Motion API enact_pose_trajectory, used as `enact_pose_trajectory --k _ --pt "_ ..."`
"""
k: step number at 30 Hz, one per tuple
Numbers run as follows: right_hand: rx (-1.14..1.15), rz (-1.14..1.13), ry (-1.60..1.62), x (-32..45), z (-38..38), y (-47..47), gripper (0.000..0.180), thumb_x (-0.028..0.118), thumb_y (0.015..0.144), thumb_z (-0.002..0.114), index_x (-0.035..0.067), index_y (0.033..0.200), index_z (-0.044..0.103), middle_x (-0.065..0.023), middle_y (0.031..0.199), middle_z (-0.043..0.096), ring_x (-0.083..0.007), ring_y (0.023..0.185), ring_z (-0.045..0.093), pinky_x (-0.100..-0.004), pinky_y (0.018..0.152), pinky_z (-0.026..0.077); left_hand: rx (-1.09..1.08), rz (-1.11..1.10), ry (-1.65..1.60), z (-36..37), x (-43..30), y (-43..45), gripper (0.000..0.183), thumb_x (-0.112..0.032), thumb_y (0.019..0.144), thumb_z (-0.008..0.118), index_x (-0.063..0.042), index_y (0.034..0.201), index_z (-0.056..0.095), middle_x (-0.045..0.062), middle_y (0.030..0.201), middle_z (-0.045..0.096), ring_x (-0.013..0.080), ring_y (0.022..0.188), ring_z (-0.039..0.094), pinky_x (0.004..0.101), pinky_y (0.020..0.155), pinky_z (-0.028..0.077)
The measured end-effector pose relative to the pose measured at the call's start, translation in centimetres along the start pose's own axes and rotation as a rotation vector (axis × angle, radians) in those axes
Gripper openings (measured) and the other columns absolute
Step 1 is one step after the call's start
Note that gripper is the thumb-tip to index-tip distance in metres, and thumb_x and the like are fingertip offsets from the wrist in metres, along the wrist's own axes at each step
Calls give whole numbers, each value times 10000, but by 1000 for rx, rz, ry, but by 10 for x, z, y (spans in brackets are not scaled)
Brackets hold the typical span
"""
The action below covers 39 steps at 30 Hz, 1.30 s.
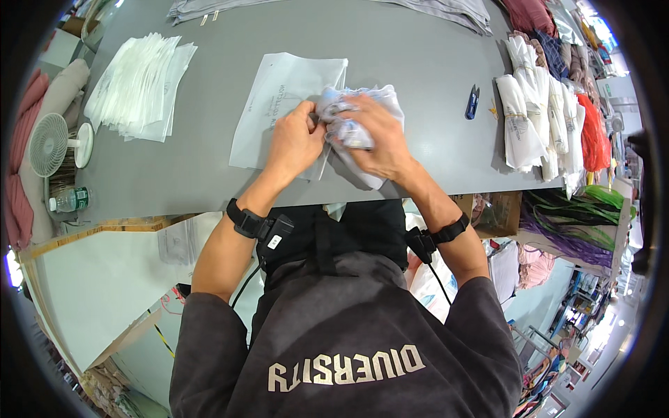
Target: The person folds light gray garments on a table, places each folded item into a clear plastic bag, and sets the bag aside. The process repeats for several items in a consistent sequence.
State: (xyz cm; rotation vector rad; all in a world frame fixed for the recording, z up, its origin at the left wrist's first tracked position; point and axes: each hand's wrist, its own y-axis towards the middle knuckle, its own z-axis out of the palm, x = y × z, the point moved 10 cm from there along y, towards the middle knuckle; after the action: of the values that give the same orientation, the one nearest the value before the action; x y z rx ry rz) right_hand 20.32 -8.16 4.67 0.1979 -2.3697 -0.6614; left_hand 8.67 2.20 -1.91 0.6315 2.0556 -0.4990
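A translucent plastic bag (261, 104) with printed writing lies flat on the grey table in front of me. My left hand (296, 140) rests over its right part, thumb and fingers pinched at the bag's open right edge. Pressed against those fingertips is a bunched, pale lilac piece of cloth (388, 99) with blue and orange print. My right hand (377, 137) grips this cloth from above, slightly blurred, fingers curled over the folds. Part of the cloth hangs down beneath the right palm, close to the table's front edge. The exact contact between left fingertips and cloth is hidden.
A fanned stack of translucent bags (138, 86) lies at left, near a small white fan (49, 145) and a plastic bottle (70, 199). Blue thread snips (472, 102) and rolled bag bundles (522, 123) lie at right. Folded grey cloth (334, 6) lines the far edge.
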Motion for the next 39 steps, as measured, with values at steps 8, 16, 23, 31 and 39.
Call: enact_pose_trajectory --k 8,16,23,31,39 --pt "237 118 -419 -9 52 21 725 508 910 657 -19 1402 581 -330 1588 404 -434 1557 291 -524 1288 226 -103 326 -75 -36 -43 -14 330 -125 988 690 -60 1309 653 51 702 653 94 612 616 300 582 492" --pt "549 -246 -128 56 101 19 608 401 831 762 2 1276 650 -236 1300 645 -414 1293 554 -501 1170 405 124 298 161 -70 -18 59 172 -173 928 775 -10 984 777 121 958 725 226 824 703 358 769 564" --pt "689 -49 -73 77 159 27 659 515 887 719 82 1372 607 -228 1340 611 -425 1329 523 -535 1091 432 -102 659 46 -74 -74 -11 146 -162 934 773 -23 889 780 125 867 706 257 773 669 324 738 538" --pt "148 145 -352 45 72 22 748 530 899 746 103 1479 547 -303 1527 451 -505 1432 414 -646 1132 334 21 -211 53 -97 46 -70 330 -299 955 784 11 852 734 101 654 682 195 531 657 317 525 504" --pt "118 394 -433 15 57 23 964 491 856 797 -27 1555 381 -442 1577 273 -624 1429 347 -641 1157 331 113 -267 -369 -21 33 -113 376 -355 1005 745 0 883 718 36 680 686 75 550 639 229 462 477"
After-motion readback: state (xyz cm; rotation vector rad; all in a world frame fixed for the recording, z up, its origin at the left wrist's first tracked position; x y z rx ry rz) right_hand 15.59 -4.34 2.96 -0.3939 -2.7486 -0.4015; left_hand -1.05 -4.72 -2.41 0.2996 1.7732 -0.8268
